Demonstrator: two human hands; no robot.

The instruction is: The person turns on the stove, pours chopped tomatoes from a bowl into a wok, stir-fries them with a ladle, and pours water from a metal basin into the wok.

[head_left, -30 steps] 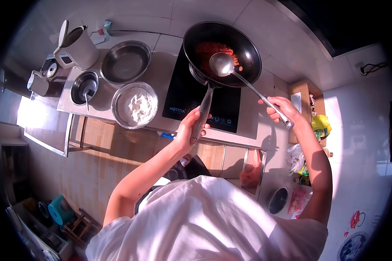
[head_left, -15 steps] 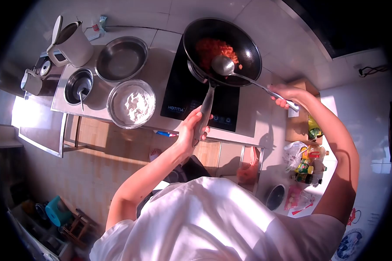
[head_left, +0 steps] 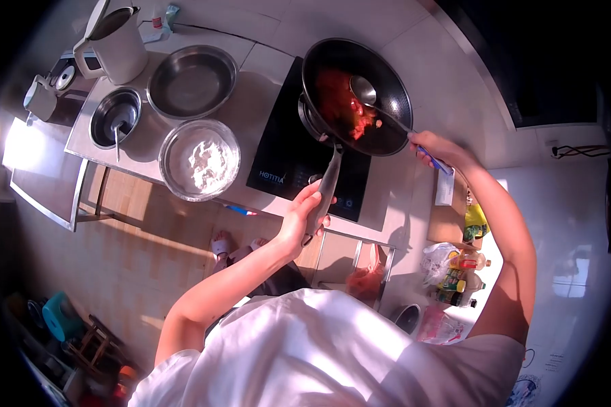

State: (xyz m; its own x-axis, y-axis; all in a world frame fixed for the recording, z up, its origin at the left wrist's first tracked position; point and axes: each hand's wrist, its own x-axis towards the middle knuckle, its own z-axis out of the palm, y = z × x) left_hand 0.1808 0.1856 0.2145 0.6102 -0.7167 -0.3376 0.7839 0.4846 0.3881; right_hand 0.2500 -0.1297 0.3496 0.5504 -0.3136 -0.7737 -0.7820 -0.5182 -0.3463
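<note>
Light glares at left, edges curve into black, food point(head_left: 361, 122) seems blurred.

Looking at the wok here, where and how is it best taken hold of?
Probably by its long handle, coming from the person's own side, with the left hand wrapped around it, as it is now. The handle slants from the wok toward the person, reaching past the cooktop's near edge in this view; the wide, round rim looks harder to grasp.

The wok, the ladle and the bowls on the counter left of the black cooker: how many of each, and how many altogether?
Wok: 1
Ladle: 1
Bowls: 3 (wide bowl, white-powder bowl, small bowl)
Total: 5
</note>
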